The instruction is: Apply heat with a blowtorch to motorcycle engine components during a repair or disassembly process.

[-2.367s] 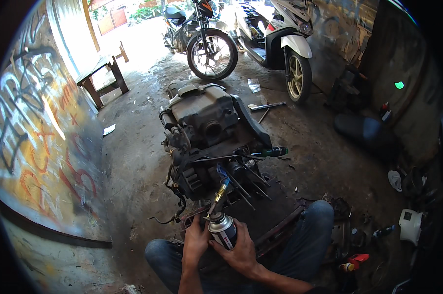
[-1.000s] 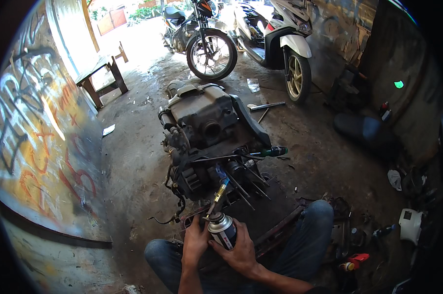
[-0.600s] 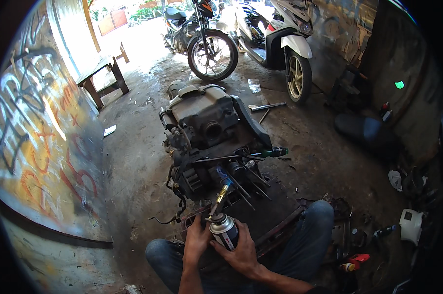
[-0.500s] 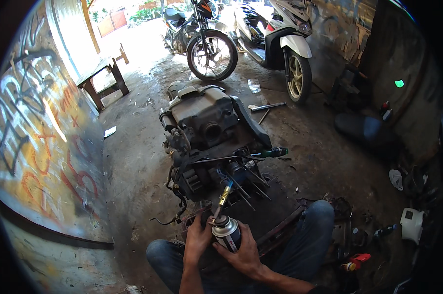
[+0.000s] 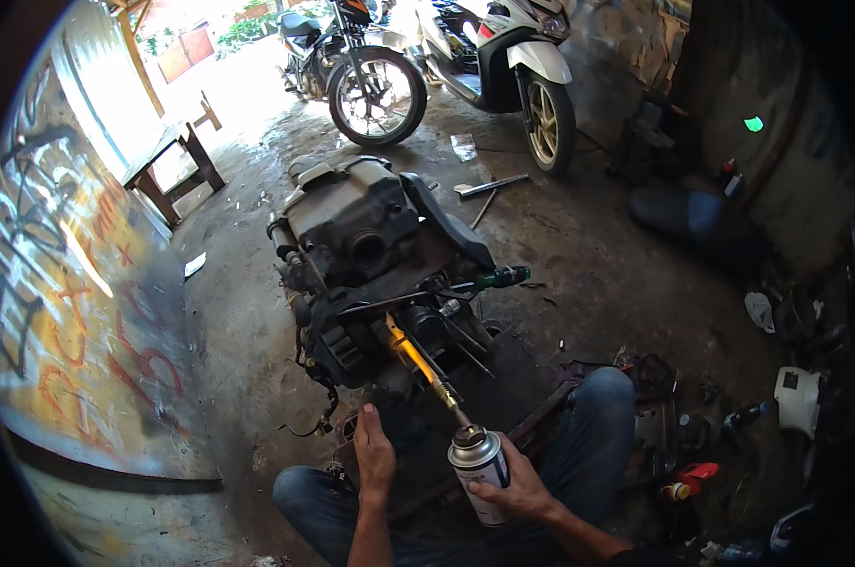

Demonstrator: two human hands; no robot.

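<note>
My right hand (image 5: 514, 488) is wrapped around the silver and white canister of a gas torch (image 5: 479, 472), held tilted over my lap. From its brass nozzle (image 5: 443, 392) a long orange-yellow flame (image 5: 409, 351) reaches up and left to the front of a dark, greasy engine (image 5: 361, 227). The flame's tip meets the engine beside its protruding metal studs (image 5: 465, 345). To the left of the torch, my left hand (image 5: 376, 452) is open and holds nothing, its fingers stretched forward near the engine's lower edge. A green-handled screwdriver (image 5: 501, 278) lies across the engine.
Two motorbikes stand behind: a dark one (image 5: 375, 94) and a white scooter (image 5: 541, 61). A metal tool (image 5: 492, 185) lies on the floor. At right are a black seat (image 5: 692, 219), a white panel (image 5: 798, 401) and a red object (image 5: 699, 476). A graffiti-covered wall (image 5: 87, 283) bounds the left.
The torch has moved right and toward me in my right hand. Its short blue flame is now long and orange. My left hand has come off the torch and opened.
</note>
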